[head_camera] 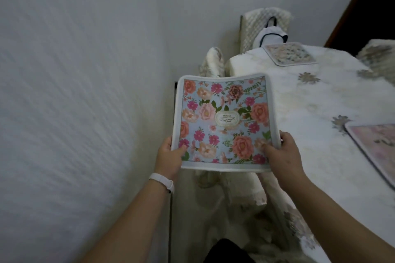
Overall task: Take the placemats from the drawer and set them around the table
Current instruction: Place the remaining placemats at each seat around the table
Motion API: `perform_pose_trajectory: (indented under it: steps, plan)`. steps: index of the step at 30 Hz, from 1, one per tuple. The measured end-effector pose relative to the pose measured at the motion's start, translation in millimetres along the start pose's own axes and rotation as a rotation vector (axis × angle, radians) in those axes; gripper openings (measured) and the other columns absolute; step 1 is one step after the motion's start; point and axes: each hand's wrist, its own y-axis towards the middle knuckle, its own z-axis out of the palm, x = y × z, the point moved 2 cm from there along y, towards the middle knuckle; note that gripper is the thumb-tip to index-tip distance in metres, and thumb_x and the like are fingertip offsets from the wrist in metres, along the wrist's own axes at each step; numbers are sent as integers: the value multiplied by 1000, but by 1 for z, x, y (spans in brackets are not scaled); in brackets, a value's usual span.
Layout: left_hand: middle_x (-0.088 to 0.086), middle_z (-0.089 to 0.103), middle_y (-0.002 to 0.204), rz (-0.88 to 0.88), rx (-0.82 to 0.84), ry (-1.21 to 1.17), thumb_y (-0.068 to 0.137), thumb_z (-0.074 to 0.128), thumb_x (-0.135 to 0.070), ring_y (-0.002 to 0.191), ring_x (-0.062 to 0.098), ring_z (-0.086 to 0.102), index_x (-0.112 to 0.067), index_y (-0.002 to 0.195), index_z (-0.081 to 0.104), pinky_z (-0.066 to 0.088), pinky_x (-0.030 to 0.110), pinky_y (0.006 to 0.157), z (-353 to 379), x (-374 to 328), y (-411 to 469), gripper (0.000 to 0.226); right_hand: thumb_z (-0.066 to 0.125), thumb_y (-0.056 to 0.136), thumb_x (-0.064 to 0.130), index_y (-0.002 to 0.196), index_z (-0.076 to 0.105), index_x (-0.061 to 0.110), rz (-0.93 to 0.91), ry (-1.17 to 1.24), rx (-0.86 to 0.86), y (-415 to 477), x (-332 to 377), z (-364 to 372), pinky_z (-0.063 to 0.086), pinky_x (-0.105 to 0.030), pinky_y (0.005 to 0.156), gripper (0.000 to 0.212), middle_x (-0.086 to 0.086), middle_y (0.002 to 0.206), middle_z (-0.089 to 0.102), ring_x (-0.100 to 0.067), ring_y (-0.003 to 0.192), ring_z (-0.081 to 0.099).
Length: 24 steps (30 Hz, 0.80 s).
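Held item: square floral placemat (224, 121), blue ground, pink and orange blooms, white border, slightly bowed, in the air over the left edge of the white-clothed table (299, 102). Left grip (168, 157) pinches its near-left corner, and right grip (282, 156) pinches its near-right corner. On the table are a pale floral placemat (289, 53) at the far end and a pink placemat (376, 145) at the right.

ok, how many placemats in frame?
3. Blue floral placemat: held by left hand and right hand beside the table. Second placemat: lying at the table's far end. Third placemat: on the table, cropped at right. More may be hidden.
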Motion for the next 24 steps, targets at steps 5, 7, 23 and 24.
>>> perform_pose_trajectory:
  steps: [5, 7, 23, 24]
  plan:
    - [7, 70, 104, -24, 125, 38, 91, 60, -2, 96, 28, 68, -23, 105, 63, 58, 38, 75, 45, -10, 70, 26, 69, 90, 16, 109, 52, 17, 71, 46, -97, 59, -17, -4, 53, -19, 53, 26, 1, 98, 67, -11, 80, 69]
    - [8, 70, 107, -20, 149, 59, 92, 59, -2, 97, 28, 68, -21, 111, 63, 58, 41, 79, 61, -18, 103, 27, 70, 89, 16, 107, 52, 17, 97, 77, -119, 90, -18, 1, 53, -18, 52, 25, 2, 97, 67, -11, 80, 69]
    - [14, 71, 107, -50, 449, 208, 91, 58, 4, 102, 39, 66, -21, 106, 68, 52, 57, 90, 235, -55, 251, 31, 65, 92, 25, 100, 51, 20, 233, 67, -373, 221, -20, -56, 51, -27, 58, 16, 0, 94, 65, -15, 80, 66]
    - [14, 71, 108, -45, 490, 233, 91, 58, 2, 102, 38, 66, -21, 107, 67, 53, 56, 89, 249, -54, 258, 30, 66, 92, 26, 99, 51, 21, 259, 78, -409, 224, -25, -62, 53, -31, 61, 17, 0, 94, 65, -16, 81, 66]
